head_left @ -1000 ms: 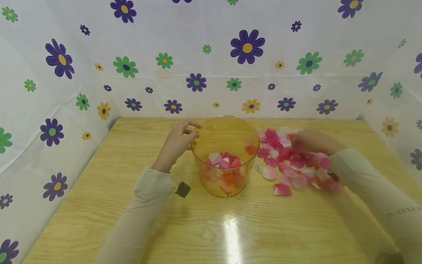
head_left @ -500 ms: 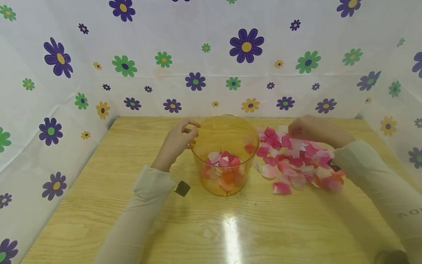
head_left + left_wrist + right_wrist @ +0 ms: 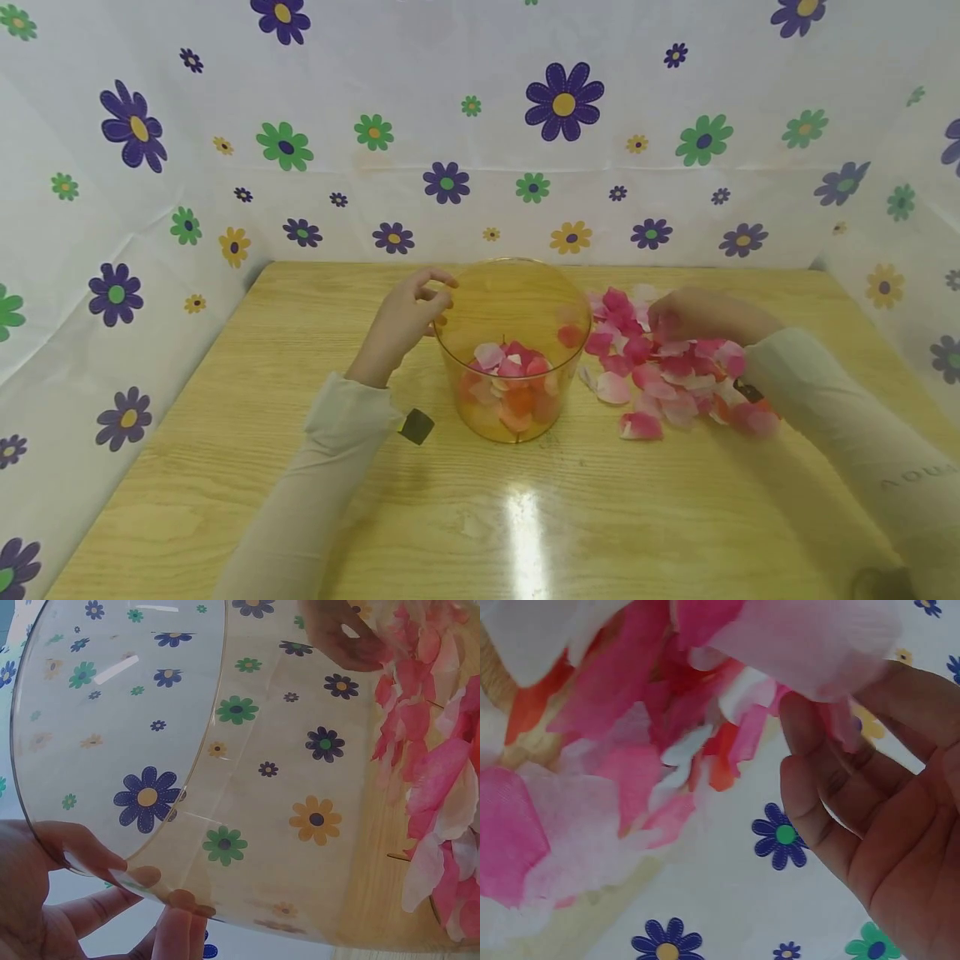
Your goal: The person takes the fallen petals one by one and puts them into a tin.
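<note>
A see-through amber plastic bucket (image 3: pixel 517 292) stands upright on the table, with pink, white and orange petals (image 3: pixel 513 387) heaped in its bottom. At its left rim is my left hand (image 3: pixel 405 321); in the left wrist view the thumb (image 3: pixel 79 844) lies over the rim and the fingers bend along the outside wall. Over the loose pile of artificial flower petals (image 3: pixel 667 396), right of the bucket, my right hand (image 3: pixel 701 317) pinches pink petals. The right wrist view shows a pale pink petal (image 3: pixel 810 645) between thumb and curled fingers, with a darker pink one beside it.
The wooden table (image 3: pixel 450 517) has a bright reflection near its front. A white cloth (image 3: pixel 495 217) printed with flowers encloses the back and both sides. One petal (image 3: pixel 641 426) lies at the pile's front edge. A dark square tag (image 3: pixel 417 426) sticks out from the left cuff.
My right hand has risen from the pile toward the back, then come down and slightly left over it, now with pink petals in its fingers. The left hand and bucket have stayed put.
</note>
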`<state>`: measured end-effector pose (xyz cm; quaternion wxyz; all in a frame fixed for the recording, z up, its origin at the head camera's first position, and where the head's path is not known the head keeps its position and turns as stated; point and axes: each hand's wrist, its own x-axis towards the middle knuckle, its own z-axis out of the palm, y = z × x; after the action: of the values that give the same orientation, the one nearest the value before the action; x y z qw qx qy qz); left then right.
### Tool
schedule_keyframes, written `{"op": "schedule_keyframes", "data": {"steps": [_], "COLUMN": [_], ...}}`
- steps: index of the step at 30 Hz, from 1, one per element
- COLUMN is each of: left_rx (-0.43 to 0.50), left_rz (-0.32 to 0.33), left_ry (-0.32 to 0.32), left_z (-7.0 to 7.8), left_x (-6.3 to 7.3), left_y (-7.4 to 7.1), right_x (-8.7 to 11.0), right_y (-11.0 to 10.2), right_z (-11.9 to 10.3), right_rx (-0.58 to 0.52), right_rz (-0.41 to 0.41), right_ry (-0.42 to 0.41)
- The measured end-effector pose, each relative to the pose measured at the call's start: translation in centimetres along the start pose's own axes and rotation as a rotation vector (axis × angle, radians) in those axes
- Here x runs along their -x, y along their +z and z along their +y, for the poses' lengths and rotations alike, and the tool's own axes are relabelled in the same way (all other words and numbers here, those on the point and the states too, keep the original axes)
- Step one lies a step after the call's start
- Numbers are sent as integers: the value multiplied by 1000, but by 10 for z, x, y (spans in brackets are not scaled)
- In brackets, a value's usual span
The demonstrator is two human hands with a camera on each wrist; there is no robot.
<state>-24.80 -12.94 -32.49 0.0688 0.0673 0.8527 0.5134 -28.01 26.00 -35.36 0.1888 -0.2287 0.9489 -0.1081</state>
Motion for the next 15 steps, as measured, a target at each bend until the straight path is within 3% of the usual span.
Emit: {"op": "schedule_keyframes", "data": {"steps": [7,15], "left_rx": [9,-9], "left_rz": [-1,0], "left_ry": [4,-2], "left_z": [-1,-1], "left_x": [-1,0], "left_y": [2,1], "right_x": [-5,0], "right_y": [7,7], "right_z": [8,1], "right_rx": [-29,-52], "right_rz": [-48,-104], "right_ry": [-12,17]}}
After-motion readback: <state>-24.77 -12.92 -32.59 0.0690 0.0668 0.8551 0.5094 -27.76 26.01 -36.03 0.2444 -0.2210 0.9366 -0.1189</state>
